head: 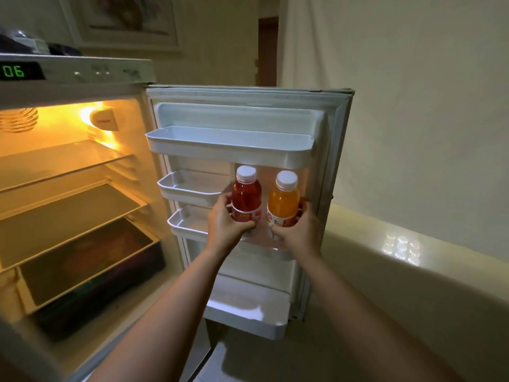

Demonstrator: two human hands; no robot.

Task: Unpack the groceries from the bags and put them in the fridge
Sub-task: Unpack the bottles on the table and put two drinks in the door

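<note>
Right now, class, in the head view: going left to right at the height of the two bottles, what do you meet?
Lit fridge shelves → small door bin → left hand → red bottle → orange bottle → right hand → door edge → pale wall.

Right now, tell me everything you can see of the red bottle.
The red bottle is clear plastic filled with red drink, with a white ribbed screw cap and a red and white label round its lower half. It stands upright at the fridge door, just under the top door shelf, left of the orange bottle and apart from it. The left hand grips it round the label; its base is hidden.
</note>
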